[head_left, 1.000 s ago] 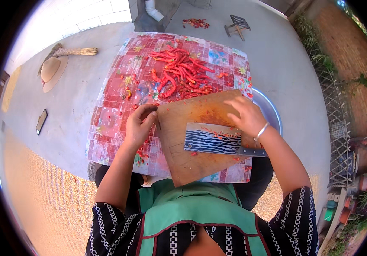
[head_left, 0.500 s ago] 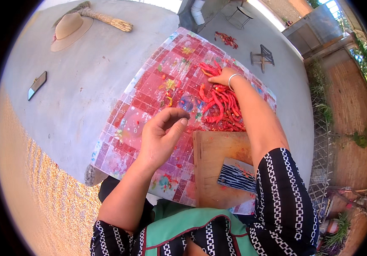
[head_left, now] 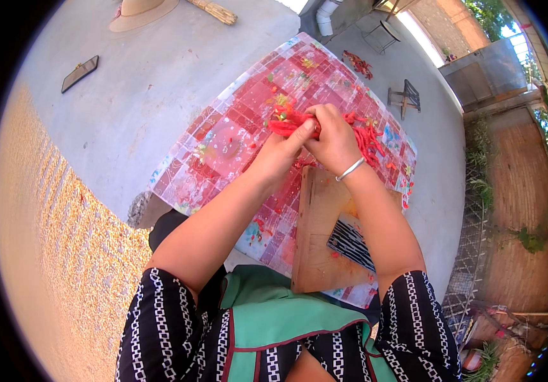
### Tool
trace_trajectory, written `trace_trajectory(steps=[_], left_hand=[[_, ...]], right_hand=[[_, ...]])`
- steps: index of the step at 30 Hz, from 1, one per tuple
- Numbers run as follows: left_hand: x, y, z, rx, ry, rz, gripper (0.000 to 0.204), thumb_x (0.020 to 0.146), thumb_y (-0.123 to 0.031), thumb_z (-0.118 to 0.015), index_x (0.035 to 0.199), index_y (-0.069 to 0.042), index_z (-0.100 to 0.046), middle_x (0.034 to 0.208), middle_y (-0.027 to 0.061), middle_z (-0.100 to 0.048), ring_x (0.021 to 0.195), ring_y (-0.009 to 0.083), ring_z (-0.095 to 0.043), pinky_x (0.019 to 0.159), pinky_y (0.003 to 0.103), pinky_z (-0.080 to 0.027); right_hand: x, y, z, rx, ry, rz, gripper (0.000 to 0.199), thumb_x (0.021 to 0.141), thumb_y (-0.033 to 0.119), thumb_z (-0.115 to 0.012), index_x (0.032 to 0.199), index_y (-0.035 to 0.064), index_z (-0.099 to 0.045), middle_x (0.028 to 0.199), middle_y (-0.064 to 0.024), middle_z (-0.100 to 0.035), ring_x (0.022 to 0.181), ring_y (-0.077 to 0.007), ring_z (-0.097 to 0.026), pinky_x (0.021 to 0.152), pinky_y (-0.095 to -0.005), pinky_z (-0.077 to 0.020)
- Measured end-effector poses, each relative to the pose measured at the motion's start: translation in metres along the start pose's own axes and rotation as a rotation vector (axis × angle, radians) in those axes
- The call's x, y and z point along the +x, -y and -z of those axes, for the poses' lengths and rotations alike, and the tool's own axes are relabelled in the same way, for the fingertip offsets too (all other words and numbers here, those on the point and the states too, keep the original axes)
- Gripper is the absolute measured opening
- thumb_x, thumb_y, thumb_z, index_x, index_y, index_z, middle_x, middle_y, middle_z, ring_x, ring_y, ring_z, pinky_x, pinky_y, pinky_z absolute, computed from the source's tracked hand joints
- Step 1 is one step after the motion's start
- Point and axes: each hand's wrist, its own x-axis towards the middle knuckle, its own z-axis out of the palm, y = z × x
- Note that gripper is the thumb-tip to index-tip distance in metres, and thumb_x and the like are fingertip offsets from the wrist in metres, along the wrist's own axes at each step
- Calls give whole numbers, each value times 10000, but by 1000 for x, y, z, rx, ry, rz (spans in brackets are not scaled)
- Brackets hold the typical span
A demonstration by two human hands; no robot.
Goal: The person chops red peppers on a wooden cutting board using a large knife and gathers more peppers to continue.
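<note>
Over the middle of the table my two hands meet around a bunch of red chili peppers [head_left: 284, 126]. My left hand [head_left: 285, 148] is closed, its thumb pressed on the bunch. My right hand [head_left: 335, 140], with a silver bangle at the wrist, wraps the bunch from the other side. Beyond it lies a pile of red chilies [head_left: 370, 145], partly hidden by that hand. A wooden cutting board [head_left: 315, 235] rests on the table's near side. On the board is a wide, dark blade with pale wavy stripes [head_left: 350, 245], like a cleaver's; my right forearm hides part of it.
A red checked tablecloth [head_left: 223, 143] with scattered chili bits and seeds covers the table. A phone [head_left: 80, 73], a straw hat [head_left: 143, 14] and a broom [head_left: 213, 9] lie on the concrete floor. A folding stool [head_left: 405, 97] and more chilies [head_left: 358, 64] are beyond the table. Yellow grain [head_left: 89, 254] spreads at left.
My right hand has come back from the pile with chilies. My left hand has moved up and right and closed on the same bunch. The view has shifted slightly.
</note>
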Motion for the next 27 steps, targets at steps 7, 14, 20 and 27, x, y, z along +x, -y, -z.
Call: trace_trajectory(steps=[7, 14, 20, 27], left_hand=[[2, -4, 11, -313, -199, 44, 356, 1008, -258, -374, 1130, 12, -571, 1129, 147, -615, 1062, 253, -573, 973, 404, -433], [11, -35, 28, -488, -291, -51, 272, 1002, -239, -406, 955, -5, -535, 999, 148, -607, 1002, 294, -592, 849, 467, -515], [6, -35, 20, -466, -199, -93, 285, 1006, -266, -404, 953, -20, -538, 1048, 160, -602, 1066, 303, -568, 892, 478, -494], [7, -44, 28, -450, -193, -163, 292, 1007, -270, -392, 985, -15, -533, 1139, 181, -586, 1106, 324, -554, 923, 522, -470]], right_hand=[[-41, 30, -10, 205, 103, -106, 472, 808, 215, -682, 1204, 31, -503, 1054, -204, -618, 955, -379, -611, 814, -413, -497], [-52, 2, 13, 538, 217, -435, 257, 901, 103, -582, 1150, 42, -576, 878, -48, -648, 810, -117, -632, 744, -267, -507], [-42, 37, -14, 913, 35, -573, 297, 872, 88, -629, 1130, -25, -537, 976, -91, -642, 856, -121, -611, 751, -266, -506], [-63, 12, -2, 820, 57, -530, 262, 849, 49, -645, 1080, -48, -568, 958, -76, -655, 857, -113, -619, 758, -245, -499]])
